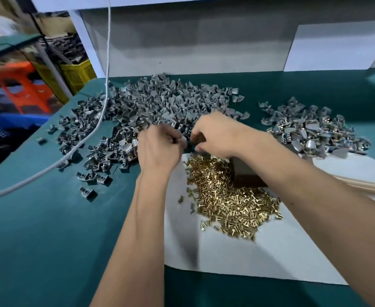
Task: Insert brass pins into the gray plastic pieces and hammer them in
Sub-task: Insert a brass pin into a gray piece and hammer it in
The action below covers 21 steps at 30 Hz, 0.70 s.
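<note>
Mid-batch at the bench (49,229): left hand (157,149) and right hand (215,134) meet just beyond the brass pins (230,196), fingers curled and pinching small parts between them. The frame is too blurred to say which hand has a pin and which a gray piece. Big pile of gray plastic pieces (155,103) at center-left looks unpinned; smaller pile (310,129) at right shows brass glints, prob. done. A wooden handle (368,188), likely the hammer's, lies by the right arm, untouched. Judging by pile sizes, approx. most of the work remains.
</note>
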Motion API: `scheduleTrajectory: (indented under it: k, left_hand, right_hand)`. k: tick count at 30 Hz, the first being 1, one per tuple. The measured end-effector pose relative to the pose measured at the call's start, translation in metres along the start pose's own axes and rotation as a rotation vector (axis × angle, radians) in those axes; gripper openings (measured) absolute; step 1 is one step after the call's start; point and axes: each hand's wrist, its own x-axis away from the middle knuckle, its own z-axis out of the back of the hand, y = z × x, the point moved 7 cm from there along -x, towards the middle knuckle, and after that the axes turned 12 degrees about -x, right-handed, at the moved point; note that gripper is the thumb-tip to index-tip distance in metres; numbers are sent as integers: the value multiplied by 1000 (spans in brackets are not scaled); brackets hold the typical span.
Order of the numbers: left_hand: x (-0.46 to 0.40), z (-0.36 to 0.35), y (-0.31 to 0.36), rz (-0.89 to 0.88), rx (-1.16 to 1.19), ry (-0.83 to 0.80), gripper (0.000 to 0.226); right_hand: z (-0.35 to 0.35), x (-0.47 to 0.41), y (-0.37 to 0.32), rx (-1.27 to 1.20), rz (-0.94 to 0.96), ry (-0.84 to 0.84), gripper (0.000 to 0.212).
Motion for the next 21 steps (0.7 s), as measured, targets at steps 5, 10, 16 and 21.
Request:
scheduleTrajectory:
  k: [5, 10, 16, 21]
  left_hand:
    - [-1, -5, -4, -6, -30, -41, 16]
    - [-2, -8, -8, 39, 33, -74, 18]
    - [-2, -8, -6, 46, 9, -54, 19]
    - [-2, -7, -6, 59, 8, -52, 13]
  right_hand:
    - [-17, -4, -10, 17, 27, -68, 18]
    - [-22, 10, -16, 160, 80, -103, 35]
    - [-25, 24, -19, 282, 155, -128, 25]
    - [-18, 31, -16, 62, 122, -177, 29]
